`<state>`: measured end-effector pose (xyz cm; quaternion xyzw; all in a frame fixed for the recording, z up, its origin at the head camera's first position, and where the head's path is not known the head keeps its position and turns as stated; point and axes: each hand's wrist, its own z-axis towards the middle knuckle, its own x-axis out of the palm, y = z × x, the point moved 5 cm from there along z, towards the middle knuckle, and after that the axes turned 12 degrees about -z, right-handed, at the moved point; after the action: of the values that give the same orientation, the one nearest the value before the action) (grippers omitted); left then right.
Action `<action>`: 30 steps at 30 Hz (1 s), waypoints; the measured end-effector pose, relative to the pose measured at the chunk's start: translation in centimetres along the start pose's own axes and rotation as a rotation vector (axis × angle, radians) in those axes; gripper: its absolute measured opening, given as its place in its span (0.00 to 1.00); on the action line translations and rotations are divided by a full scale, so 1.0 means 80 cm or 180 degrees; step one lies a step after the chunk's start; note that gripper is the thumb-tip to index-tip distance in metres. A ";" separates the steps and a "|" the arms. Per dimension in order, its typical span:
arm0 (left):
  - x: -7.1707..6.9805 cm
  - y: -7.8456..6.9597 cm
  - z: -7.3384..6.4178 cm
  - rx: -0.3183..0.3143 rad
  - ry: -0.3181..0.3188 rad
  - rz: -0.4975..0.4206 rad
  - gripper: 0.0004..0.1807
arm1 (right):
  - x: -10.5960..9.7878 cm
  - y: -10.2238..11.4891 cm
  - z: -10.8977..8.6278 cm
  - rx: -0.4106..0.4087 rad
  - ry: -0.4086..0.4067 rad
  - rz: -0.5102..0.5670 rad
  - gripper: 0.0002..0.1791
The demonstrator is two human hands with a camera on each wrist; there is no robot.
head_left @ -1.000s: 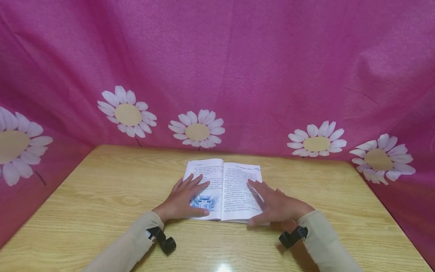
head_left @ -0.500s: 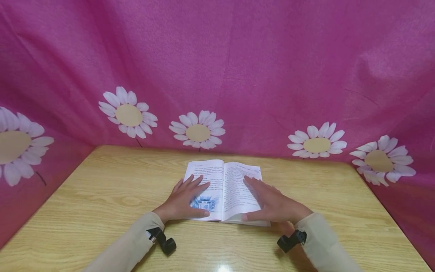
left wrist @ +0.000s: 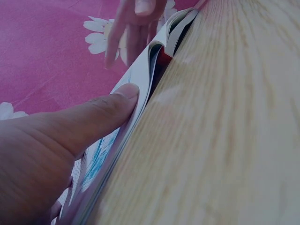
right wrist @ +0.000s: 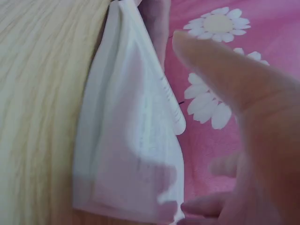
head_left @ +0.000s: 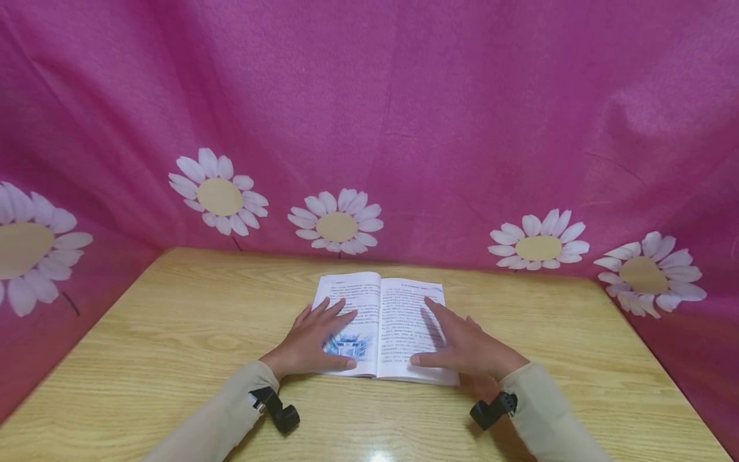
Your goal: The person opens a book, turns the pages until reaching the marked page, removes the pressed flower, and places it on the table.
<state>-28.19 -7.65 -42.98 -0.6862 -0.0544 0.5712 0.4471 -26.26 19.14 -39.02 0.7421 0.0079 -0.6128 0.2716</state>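
An open book (head_left: 398,327) lies on the table, with printed text on both pages and a blue picture (head_left: 349,346) low on the left one. My left hand (head_left: 308,340) rests on the left page, fingers spread; in the left wrist view its thumb (left wrist: 105,112) lies along the page near the lower edge. Over the outer part of the right page is my right hand (head_left: 473,346), fingers spread and holding nothing. The right wrist view has its thumb (right wrist: 220,70) raised off the paper (right wrist: 145,131), and a hand's shadow falls on that page.
The wooden table (head_left: 190,321) stretches out around the book. A pink cloth (head_left: 433,128) with large daisies hangs behind it and along both sides. A black wrist camera (head_left: 283,414) is strapped at the left sleeve, another (head_left: 491,410) at the right.
Half a second ago the right page bulged up beside the right hand; now it lies flatter. The right fingers have spread and shifted slightly right since then. The left hand has stayed in place.
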 end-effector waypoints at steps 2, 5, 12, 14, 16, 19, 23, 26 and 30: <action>0.000 0.000 0.000 0.0002 0.0003 -0.0005 0.51 | 0.003 -0.004 0.001 0.0081 0.0032 -0.0076 0.63; 0.000 0.000 0.000 0.0010 0.0007 -0.0007 0.51 | 0.006 -0.007 0.002 0.0120 0.0039 -0.0139 0.63; -0.001 -0.001 0.000 0.0031 0.0013 0.0002 0.51 | 0.010 -0.005 0.006 0.0069 0.0079 -0.0033 0.60; -0.001 -0.001 -0.001 0.0034 0.0013 -0.0001 0.51 | 0.009 -0.004 0.005 0.0037 0.0064 0.0029 0.59; 0.000 0.000 -0.001 0.0028 0.0014 -0.0005 0.51 | 0.009 -0.003 0.005 0.0026 0.0057 0.0119 0.57; 0.000 0.001 -0.001 0.0024 0.0005 -0.0003 0.51 | 0.008 -0.001 0.005 0.0010 0.0040 0.0317 0.52; 0.000 0.001 0.000 0.0019 -0.0001 -0.0001 0.51 | 0.008 0.000 0.005 0.0062 0.0106 0.0652 0.44; 0.000 0.000 0.000 0.0013 0.0003 -0.0001 0.51 | 0.009 0.002 0.004 0.0174 0.0226 0.0928 0.39; 0.001 0.001 0.000 0.0010 -0.0009 -0.0010 0.51 | 0.008 0.006 0.002 0.0275 0.0389 0.1303 0.34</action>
<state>-28.24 -7.68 -43.10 -0.6846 -0.0552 0.5715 0.4490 -26.06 18.47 -39.44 0.7749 -0.1528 -0.4985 0.3572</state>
